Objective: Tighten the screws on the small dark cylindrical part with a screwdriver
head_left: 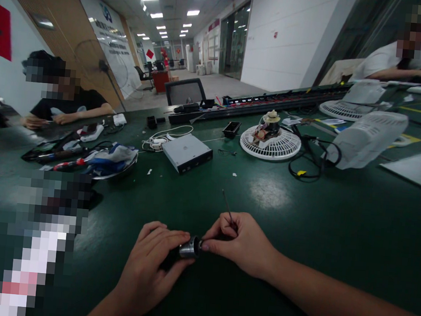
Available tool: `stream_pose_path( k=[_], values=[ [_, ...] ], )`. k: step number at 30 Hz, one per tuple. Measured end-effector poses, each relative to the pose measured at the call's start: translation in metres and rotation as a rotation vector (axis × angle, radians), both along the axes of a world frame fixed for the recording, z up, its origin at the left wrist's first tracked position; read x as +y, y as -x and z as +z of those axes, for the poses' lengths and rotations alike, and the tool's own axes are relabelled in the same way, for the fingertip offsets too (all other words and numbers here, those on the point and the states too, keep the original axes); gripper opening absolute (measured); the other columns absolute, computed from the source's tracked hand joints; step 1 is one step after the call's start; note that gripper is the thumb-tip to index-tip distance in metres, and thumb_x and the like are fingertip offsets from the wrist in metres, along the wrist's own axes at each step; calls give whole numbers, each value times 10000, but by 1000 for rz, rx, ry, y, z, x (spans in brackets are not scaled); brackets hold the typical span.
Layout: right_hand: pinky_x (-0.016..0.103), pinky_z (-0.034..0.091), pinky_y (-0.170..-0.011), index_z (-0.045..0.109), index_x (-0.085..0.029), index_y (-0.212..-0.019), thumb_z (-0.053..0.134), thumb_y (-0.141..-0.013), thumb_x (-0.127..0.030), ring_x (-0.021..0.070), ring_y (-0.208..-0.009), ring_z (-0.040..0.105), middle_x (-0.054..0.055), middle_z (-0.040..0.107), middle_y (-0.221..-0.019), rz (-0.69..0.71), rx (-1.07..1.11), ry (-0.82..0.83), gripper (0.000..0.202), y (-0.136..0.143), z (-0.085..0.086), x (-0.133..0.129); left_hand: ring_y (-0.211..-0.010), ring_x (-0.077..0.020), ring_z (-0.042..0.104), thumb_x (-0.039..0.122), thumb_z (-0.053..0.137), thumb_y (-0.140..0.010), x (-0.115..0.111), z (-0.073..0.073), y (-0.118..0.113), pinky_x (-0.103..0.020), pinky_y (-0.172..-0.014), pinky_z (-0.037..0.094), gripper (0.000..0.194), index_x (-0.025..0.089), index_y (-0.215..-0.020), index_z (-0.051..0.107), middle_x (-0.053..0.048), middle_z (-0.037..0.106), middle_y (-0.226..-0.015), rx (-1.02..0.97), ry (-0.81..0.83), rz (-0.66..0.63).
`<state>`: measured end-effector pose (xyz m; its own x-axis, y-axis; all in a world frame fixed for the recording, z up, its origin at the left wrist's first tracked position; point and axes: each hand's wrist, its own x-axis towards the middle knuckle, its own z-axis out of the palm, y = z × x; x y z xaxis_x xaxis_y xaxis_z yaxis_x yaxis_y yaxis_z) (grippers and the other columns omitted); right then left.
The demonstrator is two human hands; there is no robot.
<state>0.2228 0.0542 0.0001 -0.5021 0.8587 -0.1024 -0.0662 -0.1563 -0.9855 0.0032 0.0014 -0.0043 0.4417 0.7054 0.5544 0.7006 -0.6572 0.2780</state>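
Note:
My left hand (153, 260) is closed around a short, shiny metal cylinder (189, 247), which lies on its side with its dark, open-looking end turned to the right. My right hand (245, 244) is closed just beside that end. Its thumb and forefinger pinch at the rim, on some small part I cannot make out. A thin metal rod (226, 203) sticks up from between the curled fingers of the same hand, its lower part hidden. Both hands are low over the green table (300, 225).
Ahead lie a grey disc drive (188, 152), a white fan grille with a motor (270, 142), and a small black box (231, 129). White fan housings (370, 140) and black cable stand right. A bundle of cloth and tools (110, 159) is left. People sit at far left and right.

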Motion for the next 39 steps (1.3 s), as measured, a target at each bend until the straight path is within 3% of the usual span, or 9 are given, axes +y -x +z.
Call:
stream_pose_path(
  k=[7,13,19,24,31,39],
  values=[
    [245,413,-562,280,-199,-547,753,-706,-188,136,-644,633,19,690,-708,-5,-176,-318,499,0,3,-9,-855,-190,699,200,677,-848,-2,0,-2,-415,-901,453,288,223,-1119,584,-34,746,-1007,3,35,-77],
    [244,375,-593,317,-191,-564,708,-720,-108,114,-667,538,-4,595,-738,28,-356,-556,429,-3,5,-6,-887,-189,698,156,656,-851,-4,2,-3,-411,-911,460,282,214,-1119,591,-46,745,-1029,19,36,-128],
    [240,367,-594,302,-196,-588,651,-719,-66,101,-647,521,-15,619,-752,114,-302,-500,394,-1,-1,-5,-887,-183,695,146,657,-847,-3,2,-4,-411,-912,464,280,213,-1109,586,-42,741,-1018,4,46,-141],
    [248,393,-618,293,-199,-591,674,-743,-118,113,-686,534,-7,609,-784,156,-177,-373,417,-1,-2,-5,-900,-189,686,143,645,-855,-2,0,-4,-424,-922,458,296,210,-1132,566,-52,733,-1031,10,62,-141],
    [241,382,-589,322,-200,-614,702,-714,-147,107,-665,505,-18,568,-774,196,-164,-313,397,-2,-1,-4,-913,-196,670,149,627,-877,-2,-1,-5,-422,-905,474,350,185,-1217,556,-80,721,-1059,47,15,-162],
    [238,339,-556,310,-200,-601,669,-659,-117,100,-638,468,-33,532,-736,145,-295,-410,373,4,1,-10,-872,-180,673,105,577,-885,-2,3,-9,-398,-889,479,288,162,-1166,602,-73,725,-1013,53,-22,-179]
  ],
)
